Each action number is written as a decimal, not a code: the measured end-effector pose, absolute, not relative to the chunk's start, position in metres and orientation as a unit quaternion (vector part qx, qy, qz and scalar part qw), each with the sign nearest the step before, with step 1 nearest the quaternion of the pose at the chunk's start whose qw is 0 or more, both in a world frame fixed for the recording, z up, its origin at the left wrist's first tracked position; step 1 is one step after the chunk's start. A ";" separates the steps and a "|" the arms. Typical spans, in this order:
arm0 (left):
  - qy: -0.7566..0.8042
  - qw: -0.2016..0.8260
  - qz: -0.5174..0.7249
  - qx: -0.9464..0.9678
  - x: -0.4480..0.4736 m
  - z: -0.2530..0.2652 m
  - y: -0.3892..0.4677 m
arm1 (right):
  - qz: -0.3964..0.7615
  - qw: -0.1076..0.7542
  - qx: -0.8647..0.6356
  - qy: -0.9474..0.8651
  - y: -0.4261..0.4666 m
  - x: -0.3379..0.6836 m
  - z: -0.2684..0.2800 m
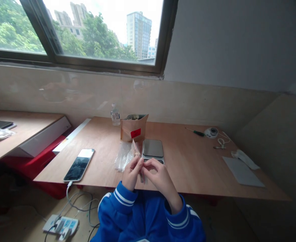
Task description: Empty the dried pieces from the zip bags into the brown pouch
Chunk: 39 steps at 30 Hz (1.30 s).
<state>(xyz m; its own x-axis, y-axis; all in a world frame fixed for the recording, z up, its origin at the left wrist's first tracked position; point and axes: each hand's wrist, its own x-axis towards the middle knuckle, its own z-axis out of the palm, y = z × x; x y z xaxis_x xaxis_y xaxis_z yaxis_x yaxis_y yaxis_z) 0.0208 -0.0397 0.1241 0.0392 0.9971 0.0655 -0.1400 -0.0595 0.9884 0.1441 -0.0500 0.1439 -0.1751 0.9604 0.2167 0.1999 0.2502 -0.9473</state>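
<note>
My left hand (133, 172) and my right hand (158, 175) meet near the table's front edge. Both pinch a small clear plastic bag (136, 148) with a reddish edge; its upper end sticks up past my fingers and a bit hangs below. Its contents are too small to make out. Just beyond my right hand lies a kitchen scale (153, 148) with a bare metal plate, its front partly covered by my fingers. A pile of clear plastic bags (123, 156) rests left of the held one. Behind stands an open brown paper pouch (133, 129) with a red label.
A phone (79, 164) on a charging cable lies at the left, with a power strip (61, 226) on the floor. A water bottle (115, 116) stands at the back. Rightward are a screwdriver (197, 132), a dome camera (211, 132) and a grey sheet (242, 171).
</note>
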 end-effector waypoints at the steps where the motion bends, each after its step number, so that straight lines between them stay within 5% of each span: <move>1: 0.443 0.514 0.533 0.505 0.021 0.122 -0.039 | 0.407 0.453 -0.455 -0.649 -0.049 0.145 0.144; 12: 0.478 0.387 0.484 0.622 0.023 0.112 -0.039 | 0.355 0.462 -0.520 -0.625 -0.050 0.143 0.135; 17: 0.499 0.345 0.497 0.621 0.014 0.118 -0.048 | 0.295 0.553 -0.583 -0.516 -0.038 0.167 0.119; 25: 0.455 0.434 0.561 0.539 0.007 0.103 -0.042 | 0.341 0.673 -0.507 -0.417 -0.031 0.181 0.132; 33: 0.357 0.616 0.490 0.503 0.000 0.058 -0.019 | 0.473 0.646 -0.438 -0.409 -0.019 0.155 0.125; 39: 0.400 0.516 0.555 0.516 0.003 0.047 -0.005 | 0.469 0.548 -0.470 -0.509 0.013 0.132 0.099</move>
<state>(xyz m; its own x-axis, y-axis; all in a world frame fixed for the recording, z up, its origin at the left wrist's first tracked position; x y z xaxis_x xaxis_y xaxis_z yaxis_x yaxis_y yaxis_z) 0.0031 -0.0054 0.0468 0.0645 0.9850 0.1600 -0.1604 -0.1480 0.9759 0.1318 0.0129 0.0989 0.0422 0.9922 0.1176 -0.0355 0.1191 -0.9922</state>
